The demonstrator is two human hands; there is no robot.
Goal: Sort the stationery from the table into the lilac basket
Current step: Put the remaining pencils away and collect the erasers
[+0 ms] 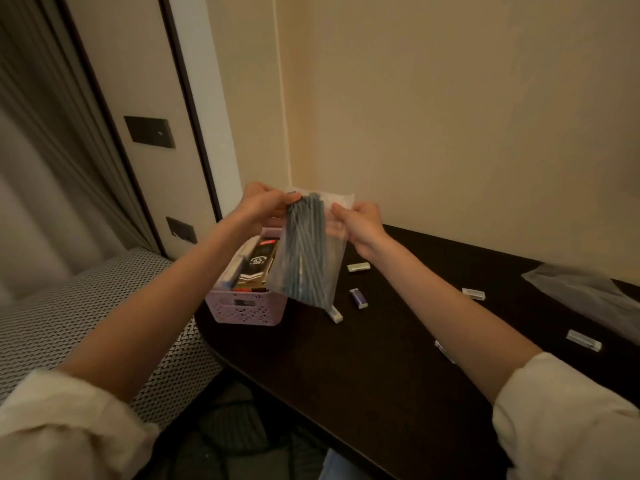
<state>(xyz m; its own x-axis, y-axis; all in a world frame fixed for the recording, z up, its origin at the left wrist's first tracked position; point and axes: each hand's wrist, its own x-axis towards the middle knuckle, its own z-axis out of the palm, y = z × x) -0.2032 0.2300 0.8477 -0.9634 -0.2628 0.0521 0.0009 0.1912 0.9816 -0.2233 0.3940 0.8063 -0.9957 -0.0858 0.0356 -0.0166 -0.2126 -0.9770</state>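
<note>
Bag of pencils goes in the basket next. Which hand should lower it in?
Left, probably. The left hand pinches the bag of pencils at its top corner, right above the lilac basket. The right hand holds the bag's far edge, over the table, farther from the basket.

Dim, warm-lit room corner, plain cream walls (467, 98), dark rounded desk (363, 358) against the wall, woven black-and-white upholstered seat (69, 317) at left, grey curtain (41, 150), dark switch plate (149, 132) on a pale panel

1 lilac basket (242, 308), 1 clear bag of pencils (304, 251), 6 small erasers (358, 267), 2 hands (258, 206)
</note>
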